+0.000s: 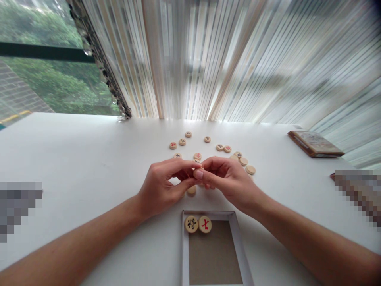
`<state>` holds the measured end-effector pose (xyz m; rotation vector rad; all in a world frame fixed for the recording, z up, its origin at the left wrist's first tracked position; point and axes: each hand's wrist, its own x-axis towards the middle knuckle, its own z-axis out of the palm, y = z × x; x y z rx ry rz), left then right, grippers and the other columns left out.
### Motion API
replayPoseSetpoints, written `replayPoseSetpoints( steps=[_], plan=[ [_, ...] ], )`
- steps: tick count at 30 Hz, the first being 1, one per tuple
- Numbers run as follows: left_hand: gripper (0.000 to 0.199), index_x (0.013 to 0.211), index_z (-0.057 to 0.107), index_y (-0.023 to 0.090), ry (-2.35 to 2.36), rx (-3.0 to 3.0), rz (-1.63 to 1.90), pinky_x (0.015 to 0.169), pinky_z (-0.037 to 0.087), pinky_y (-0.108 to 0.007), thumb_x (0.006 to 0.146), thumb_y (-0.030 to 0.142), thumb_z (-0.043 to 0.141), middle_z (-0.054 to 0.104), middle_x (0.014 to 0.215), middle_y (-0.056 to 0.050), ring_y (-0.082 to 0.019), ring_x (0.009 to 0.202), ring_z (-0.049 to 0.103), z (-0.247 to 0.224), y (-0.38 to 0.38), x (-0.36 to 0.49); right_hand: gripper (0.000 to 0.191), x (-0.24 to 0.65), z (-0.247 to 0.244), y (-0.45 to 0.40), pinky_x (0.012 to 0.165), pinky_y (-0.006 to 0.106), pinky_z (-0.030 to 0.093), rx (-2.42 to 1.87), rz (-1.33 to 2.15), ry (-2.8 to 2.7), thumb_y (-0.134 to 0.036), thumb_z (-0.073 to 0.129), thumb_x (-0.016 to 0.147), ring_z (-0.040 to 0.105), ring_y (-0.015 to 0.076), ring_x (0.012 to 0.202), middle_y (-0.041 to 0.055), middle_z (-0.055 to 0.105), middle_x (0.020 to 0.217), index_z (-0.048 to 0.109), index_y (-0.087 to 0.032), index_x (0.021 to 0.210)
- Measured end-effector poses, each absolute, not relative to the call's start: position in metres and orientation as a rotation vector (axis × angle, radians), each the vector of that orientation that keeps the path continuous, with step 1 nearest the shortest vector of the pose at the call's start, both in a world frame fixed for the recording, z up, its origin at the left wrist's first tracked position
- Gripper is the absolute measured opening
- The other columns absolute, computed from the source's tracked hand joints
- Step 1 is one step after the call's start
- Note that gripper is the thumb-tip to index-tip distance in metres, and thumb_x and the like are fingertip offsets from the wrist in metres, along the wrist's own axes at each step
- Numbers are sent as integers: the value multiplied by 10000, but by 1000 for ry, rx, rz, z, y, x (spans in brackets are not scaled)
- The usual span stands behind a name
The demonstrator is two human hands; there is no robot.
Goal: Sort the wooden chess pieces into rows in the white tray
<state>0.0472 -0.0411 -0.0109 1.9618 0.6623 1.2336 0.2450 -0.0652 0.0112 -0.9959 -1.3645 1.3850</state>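
Observation:
Above the white table, my left hand and my right hand meet at the fingertips. Between them they pinch a round wooden Chinese chess piece, mostly covered by my right thumb. Its marking is hidden. Below my hands stands a shallow white-rimmed box. In its far left corner lie two pieces side by side, one with a black character and one with a red character. A blank-faced piece rests on the table just under my left fingers.
Several loose chess pieces are scattered beyond my hands, some face up, some blank side up. A brown-edged flat box lies at the far right. Striped curtains hang behind the table, beside a window at the left.

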Motion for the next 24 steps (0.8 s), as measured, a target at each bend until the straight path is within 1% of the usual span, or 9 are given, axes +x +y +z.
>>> replayPoseSetpoints(
  steps=[6,10,12,15,20,24],
  plan=[
    [227,1095,808,126,629,1857,1238,713,658,-213,870,99,821,812,885,-71,-155,749,788,-8,-41,48,374,247,14,-64,554,247,436,-966,1377,-1411,-518,926,778,529,109,593,8,683,681,815,-165,825],
    [233,1080,808,127,650,1793,1243,719,660,-218,851,95,832,812,887,-74,-155,741,780,-8,-40,48,315,248,13,-63,557,245,455,-926,1420,-1378,-439,948,763,535,107,596,12,698,703,844,-164,878],
    [237,1078,808,132,656,1772,1239,724,661,-217,846,107,845,815,900,-76,-155,746,778,-9,-40,48,296,248,12,-62,559,243,464,-914,1446,-1347,-386,969,732,547,109,603,16,712,718,852,-167,893],
    [253,1094,809,136,660,1754,1227,726,664,-219,846,134,861,819,923,-80,-156,757,778,-9,-39,48,269,248,10,-62,567,250,474,-927,1455,-1320,-335,963,731,556,113,609,26,733,738,858,-169,915],
    [257,1110,810,128,669,1754,1221,695,664,-223,858,160,851,811,941,-91,-152,743,767,-8,-39,49,243,249,7,-63,551,237,458,-943,1444,-1272,-326,953,749,546,102,574,3,697,666,847,-168,900],
    [269,1138,802,113,659,1759,1206,669,654,-218,879,183,823,808,981,-108,-150,748,766,-9,-38,49,300,250,5,-62,541,239,478,-992,1402,-1259,-351,986,710,554,104,556,-10,684,643,830,-163,884]
  ],
)
